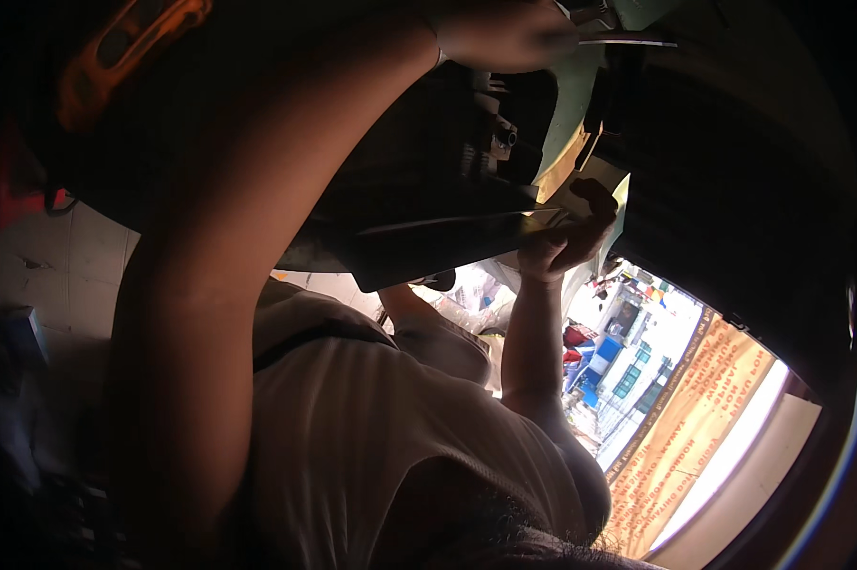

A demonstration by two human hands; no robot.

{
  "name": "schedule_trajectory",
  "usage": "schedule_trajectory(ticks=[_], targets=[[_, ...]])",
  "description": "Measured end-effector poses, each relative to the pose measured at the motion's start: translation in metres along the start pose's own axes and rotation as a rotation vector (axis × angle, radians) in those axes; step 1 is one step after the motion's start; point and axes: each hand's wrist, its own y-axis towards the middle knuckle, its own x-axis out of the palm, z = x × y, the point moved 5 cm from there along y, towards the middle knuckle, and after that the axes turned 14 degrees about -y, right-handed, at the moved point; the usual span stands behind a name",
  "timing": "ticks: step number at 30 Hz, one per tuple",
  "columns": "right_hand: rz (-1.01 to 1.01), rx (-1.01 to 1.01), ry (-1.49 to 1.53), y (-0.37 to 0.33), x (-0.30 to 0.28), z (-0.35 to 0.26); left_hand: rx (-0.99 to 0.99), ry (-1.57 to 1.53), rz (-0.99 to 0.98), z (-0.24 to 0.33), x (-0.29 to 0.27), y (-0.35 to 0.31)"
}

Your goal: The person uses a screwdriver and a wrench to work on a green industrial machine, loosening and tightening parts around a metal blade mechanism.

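My left arm rises along the left side, and my left hand (pixel 504 36) is up at the top edge. Its fingers look bent around something dark beside a thin metal strip (pixel 628 42), but what they hold is hidden in shadow. My right hand (pixel 571 233) is at the right end of a dark flat panel (pixel 438 249), its fingers curled near the panel's edge. Just behind that hand is a pale panel (pixel 621 204). Between my hands a curved pale green piece (pixel 566 114) runs downward, with small metal fittings (pixel 504 133) to its left.
An orange frame-like part (pixel 129 47) is at the upper left, with a red object (pixel 15 195) below it. Pale floor tiles (pixel 58 266) show at the left. A printed orange banner (pixel 689 427) hangs beyond a bright opening at the right. Dark surfaces surround my arms.
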Motion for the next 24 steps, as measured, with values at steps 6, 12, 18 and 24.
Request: schedule_trajectory(ticks=[6,12,18,24], targets=[[-0.462,-0.271,0.124,0.0,0.049,0.007,0.085,0.031,0.001,0.008,0.002,0.005],[-0.422,-0.367,0.166,0.019,0.031,0.01,0.036,0.039,-0.02,0.004,0.0,0.003],[-0.706,0.135,0.266,0.031,0.056,-0.007,0.039,0.011,-0.009,0.006,0.001,0.002],[-0.135,0.319,0.859,0.105,0.062,0.038,0.059,0.127,-0.056,0.0,-0.002,0.001]])
